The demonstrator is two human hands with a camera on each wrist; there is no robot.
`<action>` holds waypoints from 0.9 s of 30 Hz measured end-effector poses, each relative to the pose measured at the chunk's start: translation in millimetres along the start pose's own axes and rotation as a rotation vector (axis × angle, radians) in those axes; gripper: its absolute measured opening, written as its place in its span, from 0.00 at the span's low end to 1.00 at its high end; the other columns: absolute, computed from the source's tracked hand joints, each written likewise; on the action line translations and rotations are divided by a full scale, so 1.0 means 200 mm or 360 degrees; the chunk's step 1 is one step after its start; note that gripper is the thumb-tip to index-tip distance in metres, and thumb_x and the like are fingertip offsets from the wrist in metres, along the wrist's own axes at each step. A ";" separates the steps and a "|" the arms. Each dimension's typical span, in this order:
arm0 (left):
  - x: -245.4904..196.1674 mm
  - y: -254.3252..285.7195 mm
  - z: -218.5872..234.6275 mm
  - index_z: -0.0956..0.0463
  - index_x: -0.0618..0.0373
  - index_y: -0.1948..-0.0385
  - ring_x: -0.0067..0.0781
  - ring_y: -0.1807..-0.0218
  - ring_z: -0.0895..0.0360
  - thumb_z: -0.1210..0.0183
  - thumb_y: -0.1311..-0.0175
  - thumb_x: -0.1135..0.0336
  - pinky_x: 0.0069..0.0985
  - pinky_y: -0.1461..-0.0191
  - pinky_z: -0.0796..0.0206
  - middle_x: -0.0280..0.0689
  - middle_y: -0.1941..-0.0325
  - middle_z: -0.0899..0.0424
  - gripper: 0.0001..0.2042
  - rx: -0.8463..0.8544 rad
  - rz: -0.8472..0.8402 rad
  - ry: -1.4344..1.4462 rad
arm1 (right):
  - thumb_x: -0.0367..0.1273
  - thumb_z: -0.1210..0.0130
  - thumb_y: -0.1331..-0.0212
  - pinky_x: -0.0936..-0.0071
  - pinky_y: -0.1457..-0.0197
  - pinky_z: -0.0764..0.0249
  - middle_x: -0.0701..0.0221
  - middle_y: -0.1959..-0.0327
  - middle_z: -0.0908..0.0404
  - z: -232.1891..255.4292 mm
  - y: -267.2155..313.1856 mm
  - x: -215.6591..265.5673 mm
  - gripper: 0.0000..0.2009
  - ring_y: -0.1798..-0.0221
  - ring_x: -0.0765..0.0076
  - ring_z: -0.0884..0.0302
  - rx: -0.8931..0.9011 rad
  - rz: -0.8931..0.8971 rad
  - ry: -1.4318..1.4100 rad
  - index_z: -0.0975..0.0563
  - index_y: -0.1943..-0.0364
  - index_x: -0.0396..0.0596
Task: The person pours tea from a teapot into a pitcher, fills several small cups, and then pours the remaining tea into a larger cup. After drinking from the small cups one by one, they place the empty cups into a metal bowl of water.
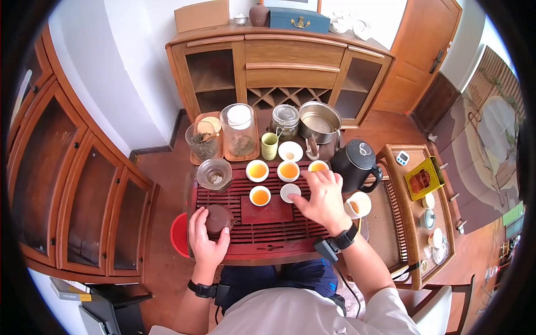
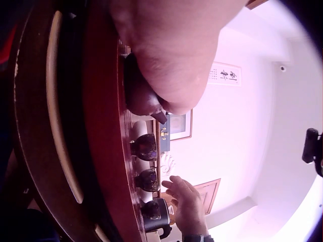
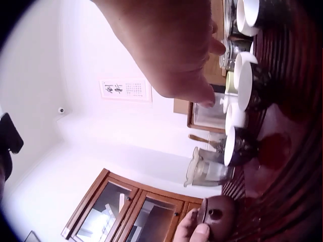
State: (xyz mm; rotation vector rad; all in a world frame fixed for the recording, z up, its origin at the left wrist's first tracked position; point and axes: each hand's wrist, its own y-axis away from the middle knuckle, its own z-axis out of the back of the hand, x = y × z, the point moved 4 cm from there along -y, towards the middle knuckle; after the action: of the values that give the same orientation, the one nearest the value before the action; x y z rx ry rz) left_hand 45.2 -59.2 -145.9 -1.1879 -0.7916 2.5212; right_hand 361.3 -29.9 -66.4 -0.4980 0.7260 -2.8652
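My left hand (image 1: 206, 240) rests around a brown clay teapot (image 1: 218, 219), fingers on its left side and thumb at its right. In the right wrist view the teapot (image 3: 222, 217) shows its round lid knob. My right hand (image 1: 322, 202) reaches over the right-hand cups with nothing in its grasp. Its thumb overlaps the edge of a pale-looking cup (image 1: 288, 192) in the head view. The fingertips partly cover a rear cup (image 1: 317, 166) of amber tea. Several more tea-filled cups, including one at front (image 1: 260, 196), stand on the slatted red tea tray (image 1: 268, 245).
A glass strainer bowl (image 1: 214, 174) sits at the tray's back left. Behind are glass jars (image 1: 240, 134), a green cup (image 1: 269, 146) and a metal pot (image 1: 320, 120). A black kettle (image 1: 355, 162) and white pitcher (image 1: 358, 205) stand right, beside a wicker side table (image 1: 413, 245).
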 end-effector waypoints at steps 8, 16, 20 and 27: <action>0.01 0.00 -0.01 0.27 0.65 0.36 0.59 0.34 0.24 0.29 0.47 0.70 0.48 0.29 0.31 0.54 0.34 0.24 0.32 -0.0008 -0.0005 0.0001 | 0.53 0.23 0.57 0.51 0.34 0.37 0.63 0.46 0.21 -0.27 -0.03 0.30 0.33 0.38 0.53 0.29 0.0220 0.0128 0.0083 0.16 0.50 0.45; 0.00 0.00 0.00 0.27 0.64 0.36 0.60 0.34 0.24 0.29 0.47 0.70 0.49 0.29 0.30 0.55 0.34 0.24 0.32 0.0003 -0.0009 -0.0007 | 0.45 0.23 0.55 0.48 0.31 0.38 0.62 0.46 0.20 -0.24 -0.02 0.30 0.29 0.38 0.50 0.27 0.0226 0.0092 -0.0135 0.17 0.50 0.44; 0.00 -0.01 0.00 0.27 0.64 0.36 0.60 0.34 0.24 0.29 0.47 0.70 0.48 0.29 0.30 0.55 0.34 0.25 0.32 -0.0001 -0.0016 0.0000 | 0.39 0.21 0.54 0.50 0.29 0.35 0.59 0.43 0.17 -0.06 0.09 0.19 0.31 0.36 0.45 0.24 0.0197 -0.0044 -0.0551 0.20 0.45 0.44; 0.02 0.00 0.00 0.27 0.64 0.36 0.60 0.34 0.24 0.29 0.47 0.71 0.49 0.29 0.31 0.55 0.33 0.25 0.32 0.0008 -0.0010 0.0010 | 0.26 0.21 0.51 0.66 0.40 0.18 0.63 0.49 0.15 0.20 0.41 -0.19 0.37 0.43 0.67 0.16 -0.0022 -0.0718 -0.0997 0.28 0.34 0.40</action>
State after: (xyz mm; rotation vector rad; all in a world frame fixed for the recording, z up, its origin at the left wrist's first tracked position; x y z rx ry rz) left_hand 43.2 -57.5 -148.2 -1.1891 -0.7862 2.5119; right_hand 415.3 -110.3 -82.3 -1.6402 0.5647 -2.7868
